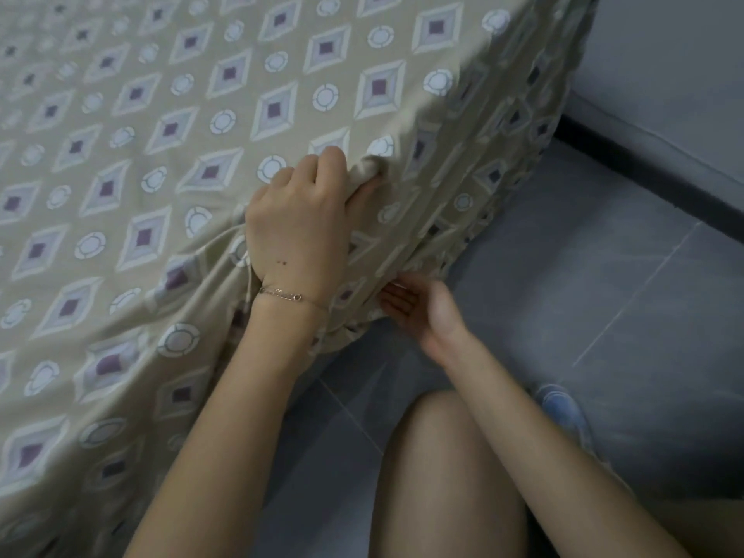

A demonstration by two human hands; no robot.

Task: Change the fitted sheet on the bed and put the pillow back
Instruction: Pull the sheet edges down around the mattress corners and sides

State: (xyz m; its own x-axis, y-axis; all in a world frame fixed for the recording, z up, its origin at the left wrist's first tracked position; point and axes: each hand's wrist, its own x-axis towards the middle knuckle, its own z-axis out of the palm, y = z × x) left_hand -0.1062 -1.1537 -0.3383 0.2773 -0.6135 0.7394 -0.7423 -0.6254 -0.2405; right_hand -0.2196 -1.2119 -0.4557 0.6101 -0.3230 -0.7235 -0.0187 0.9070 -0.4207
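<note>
The fitted sheet (pixel 169 126) is beige, printed with rows of pale diamonds with purple centres and white rings. It lies smooth toward 10 o'clock and bunches into a fold at its corner near centre. Its wrinkled side hangs toward 1 o'clock.

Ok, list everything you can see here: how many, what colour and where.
fitted sheet: one, beige with purple-centred diamonds and pale circles, over the bed top and hanging down its side
floor: one, grey tiles, right of the bed
skirting board: one, black, along the foot of the wall
wall: one, pale grey, upper right
shoe: one, blue, on the floor beside the right forearm, blurred
bracelet: one, thin gold-toned chain, on the left wrist
leg: one, bare, bottom centre
left hand: grips a fold of the sheet at the bed's top edge
right hand: at the sheet's lower hem, fingers touching it; grip too blurred to tell
</note>
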